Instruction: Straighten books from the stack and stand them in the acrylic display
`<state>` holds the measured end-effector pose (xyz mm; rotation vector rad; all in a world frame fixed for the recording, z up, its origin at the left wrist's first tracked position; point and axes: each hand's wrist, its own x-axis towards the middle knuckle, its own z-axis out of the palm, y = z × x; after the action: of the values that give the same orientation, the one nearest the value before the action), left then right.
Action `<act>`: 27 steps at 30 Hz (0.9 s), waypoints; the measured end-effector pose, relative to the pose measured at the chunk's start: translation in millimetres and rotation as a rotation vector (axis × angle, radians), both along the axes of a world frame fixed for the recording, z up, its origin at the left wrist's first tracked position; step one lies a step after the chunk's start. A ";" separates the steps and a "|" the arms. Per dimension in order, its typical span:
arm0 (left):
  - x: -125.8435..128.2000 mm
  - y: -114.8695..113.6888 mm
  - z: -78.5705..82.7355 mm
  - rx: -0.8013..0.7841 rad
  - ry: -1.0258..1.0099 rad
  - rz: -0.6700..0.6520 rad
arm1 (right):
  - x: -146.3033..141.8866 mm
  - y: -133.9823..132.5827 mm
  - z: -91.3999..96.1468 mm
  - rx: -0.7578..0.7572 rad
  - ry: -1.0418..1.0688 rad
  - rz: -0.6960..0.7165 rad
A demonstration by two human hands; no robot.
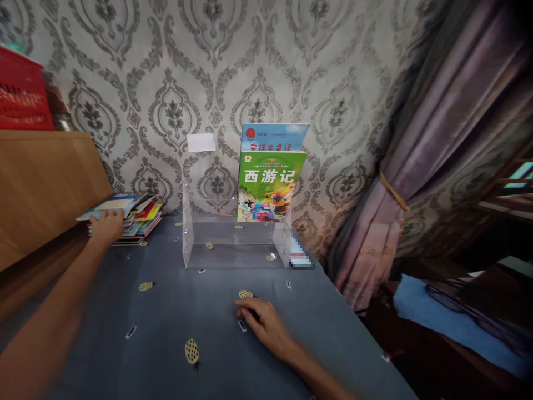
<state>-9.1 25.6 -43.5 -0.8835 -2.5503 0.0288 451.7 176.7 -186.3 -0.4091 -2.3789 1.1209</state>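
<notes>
My left hand (106, 225) reaches out to a stack of colourful books (132, 216) at the table's far left, with its fingers curled on the top book's near edge. My right hand (261, 322) rests palm down on the grey-blue tablecloth (200, 311), fingers loosely stretched and holding nothing. A clear acrylic rack (233, 239) stands against the wall. In its right side stand two books: a green-covered one (268, 186) in front and a blue-topped one (272, 137) behind. The rack's left side is empty.
A wooden cabinet (41, 183) stands at the left with a red basket (23, 91) on top. A purple curtain (437, 155) hangs at the right past the table's edge. Blue cloth (449, 322) lies lower right. Patterned wallpaper backs the table.
</notes>
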 end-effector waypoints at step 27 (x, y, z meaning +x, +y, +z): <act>43.9 -30.8 1.4 -0.153 0.017 -0.074 | -0.7 1.0 -3.0 0.007 0.015 -0.013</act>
<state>34.7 -5.2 -42.1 -1.0301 -2.5240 0.2102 451.0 177.7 -189.3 -0.4124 -2.3635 1.1052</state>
